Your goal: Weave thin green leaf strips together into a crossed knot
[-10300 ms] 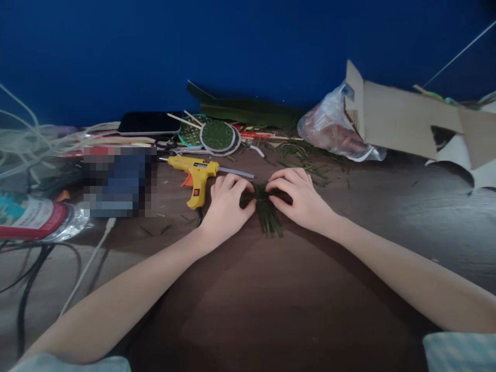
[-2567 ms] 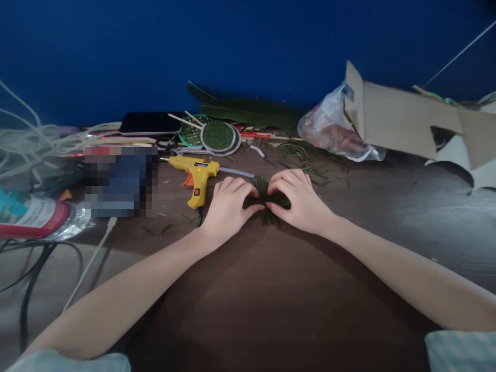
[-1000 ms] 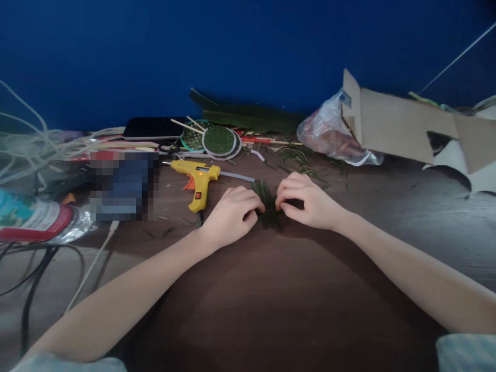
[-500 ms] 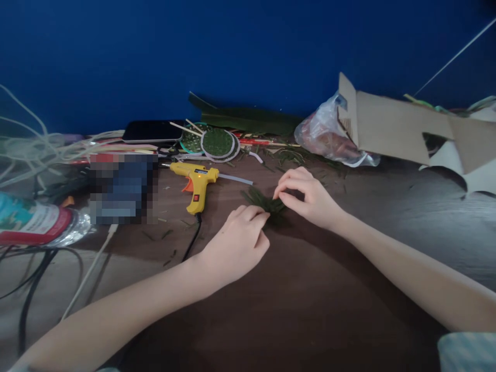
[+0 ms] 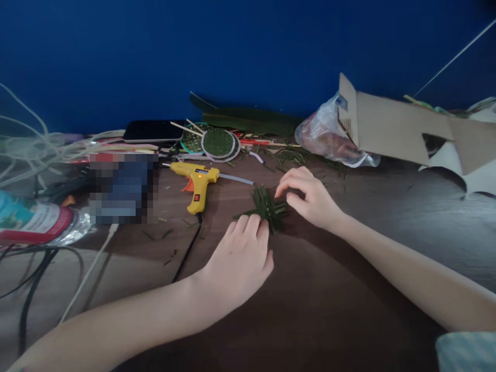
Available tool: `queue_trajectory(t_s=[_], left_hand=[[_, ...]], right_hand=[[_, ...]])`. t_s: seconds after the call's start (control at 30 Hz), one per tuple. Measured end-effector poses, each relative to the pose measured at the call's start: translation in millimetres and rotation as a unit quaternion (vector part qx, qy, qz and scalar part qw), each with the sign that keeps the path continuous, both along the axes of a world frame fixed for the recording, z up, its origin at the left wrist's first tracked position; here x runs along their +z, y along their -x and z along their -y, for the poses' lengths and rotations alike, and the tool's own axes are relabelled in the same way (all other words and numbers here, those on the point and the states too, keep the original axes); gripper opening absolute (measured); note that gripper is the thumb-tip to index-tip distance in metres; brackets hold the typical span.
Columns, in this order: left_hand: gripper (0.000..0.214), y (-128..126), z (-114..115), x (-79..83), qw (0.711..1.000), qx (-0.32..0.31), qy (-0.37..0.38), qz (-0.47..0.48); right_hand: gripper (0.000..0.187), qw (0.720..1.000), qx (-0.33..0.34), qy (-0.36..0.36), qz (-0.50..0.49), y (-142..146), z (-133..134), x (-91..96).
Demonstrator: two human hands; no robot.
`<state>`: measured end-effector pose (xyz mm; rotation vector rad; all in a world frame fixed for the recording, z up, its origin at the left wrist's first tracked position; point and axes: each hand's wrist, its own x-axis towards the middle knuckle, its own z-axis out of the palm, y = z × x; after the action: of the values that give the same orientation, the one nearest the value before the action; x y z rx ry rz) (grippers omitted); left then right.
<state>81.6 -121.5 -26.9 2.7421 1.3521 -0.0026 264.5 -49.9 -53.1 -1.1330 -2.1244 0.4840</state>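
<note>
Narrow green leaf strips [image 5: 267,206] lie crossed over one another in a small woven patch on the dark table [image 5: 310,310]. My left hand [image 5: 242,253] is palm down at the patch's lower left edge. Its fingers are curled onto the strips and hide part of them; its fingertips are out of sight. At the right edge is my right hand [image 5: 306,196], its index fingertip close to the strips and its thumb apart from it. I see nothing between those fingers.
A yellow glue gun [image 5: 197,183] with a glue stick lies left of the strips. Behind are round green pieces [image 5: 218,143], a black phone [image 5: 153,131] and long leaves [image 5: 248,121]. A plastic bag [image 5: 325,132] and cardboard [image 5: 403,126] stand right, a bottle [image 5: 34,219] left.
My left hand has drawn back slightly towards me, baring more of the woven strips. My right thumb has parted from the index finger, where the two were close together at the strips before.
</note>
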Motion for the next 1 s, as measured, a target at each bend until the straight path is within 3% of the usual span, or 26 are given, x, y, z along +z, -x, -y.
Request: queue_trajectory(t_s=[0.1, 0.17, 0.33, 0.53, 1.0], left_hand=[[0.016, 1.3, -7.7, 2.2, 0.999, -0.003, -0.011, 0.032], [0.013, 4.7, -18.4, 1.5, 0.997, 0.028, -0.027, 0.068], [0.011, 11.9, -38.2, -12.9, 0.987, 0.077, -0.005, 0.138], [0.024, 11.3, -39.4, -28.7, 0.98, 0.102, -0.007, 0.17], [0.016, 13.6, -45.9, -33.5, 0.973, 0.113, 0.005, 0.2]], right_hand=[[0.02, 1.0, 0.001, 0.002, 0.004, 0.1, 0.9, 1.1], [0.017, 1.0, 0.015, 0.007, 0.017, 0.2, 1.6, 2.5], [0.005, 0.994, 0.065, 0.041, 0.084, 2.1, 3.4, 2.6], [0.017, 0.99, 0.071, 0.063, 0.109, 1.9, 2.6, -5.6], [0.013, 0.99, 0.052, 0.034, 0.123, 3.9, 6.1, -9.2]])
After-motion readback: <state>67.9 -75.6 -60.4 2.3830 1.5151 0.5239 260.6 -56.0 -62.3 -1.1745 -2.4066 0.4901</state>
